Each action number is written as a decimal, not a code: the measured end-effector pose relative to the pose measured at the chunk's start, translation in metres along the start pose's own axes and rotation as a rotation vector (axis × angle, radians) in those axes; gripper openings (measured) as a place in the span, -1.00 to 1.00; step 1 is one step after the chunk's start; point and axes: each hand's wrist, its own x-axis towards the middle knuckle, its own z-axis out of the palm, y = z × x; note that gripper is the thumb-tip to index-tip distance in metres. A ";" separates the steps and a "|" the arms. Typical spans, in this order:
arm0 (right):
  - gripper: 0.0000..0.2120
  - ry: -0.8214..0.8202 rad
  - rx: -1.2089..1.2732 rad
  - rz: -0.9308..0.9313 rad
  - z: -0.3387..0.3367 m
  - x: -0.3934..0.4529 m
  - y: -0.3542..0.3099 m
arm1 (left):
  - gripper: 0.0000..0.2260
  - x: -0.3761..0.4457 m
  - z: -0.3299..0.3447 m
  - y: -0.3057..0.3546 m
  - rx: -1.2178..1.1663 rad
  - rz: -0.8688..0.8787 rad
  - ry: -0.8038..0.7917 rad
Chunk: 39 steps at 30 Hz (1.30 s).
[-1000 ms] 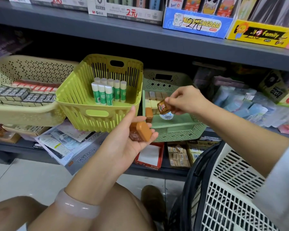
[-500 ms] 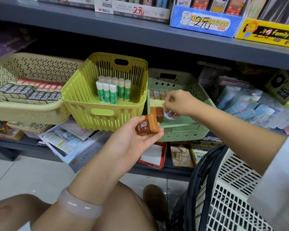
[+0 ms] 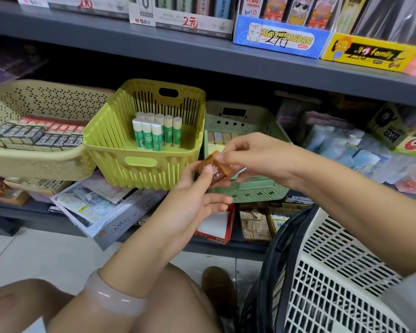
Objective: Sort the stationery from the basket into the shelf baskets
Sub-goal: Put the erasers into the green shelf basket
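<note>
The left hand holds a small brown eraser up just in front of the pale green basket on the shelf, where the right hand pinches its top edge, likely to drop it among the erasers there.

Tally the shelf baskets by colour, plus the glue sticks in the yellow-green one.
Beige basket: 1
Yellow-green basket: 1
Pale green basket: 1
Glue sticks: 8
Total: 3 baskets, 8 glue sticks, 11 things.
</note>
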 end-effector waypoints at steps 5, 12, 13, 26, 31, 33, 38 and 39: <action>-0.79 0.336 0.069 0.065 -0.025 0.030 0.018 | -0.82 0.002 -0.008 -0.001 0.055 -0.015 -0.019; -0.79 0.262 -0.306 0.309 -0.019 0.071 0.046 | -0.80 0.005 -0.012 -0.003 0.112 -0.005 -0.022; -0.79 0.260 -0.298 0.312 -0.017 0.074 0.047 | -0.80 0.005 -0.013 -0.003 0.109 -0.002 -0.026; -0.85 0.205 -0.091 0.069 -0.042 0.016 0.039 | -0.81 -0.011 0.006 -0.009 0.193 0.038 -0.081; -0.84 0.073 -0.016 -0.013 -0.059 -0.072 0.055 | -0.83 -0.032 0.067 -0.047 0.360 -0.039 -0.234; -0.85 0.053 -0.032 0.043 -0.063 -0.107 0.079 | -0.83 -0.039 0.093 -0.072 0.453 -0.109 -0.304; -0.84 0.048 -0.090 0.306 -0.056 -0.180 0.172 | -0.85 -0.043 0.136 -0.130 0.734 -0.215 -0.422; -0.85 0.010 -0.130 0.368 -0.055 -0.195 0.192 | -0.85 -0.043 0.141 -0.140 0.805 -0.219 -0.459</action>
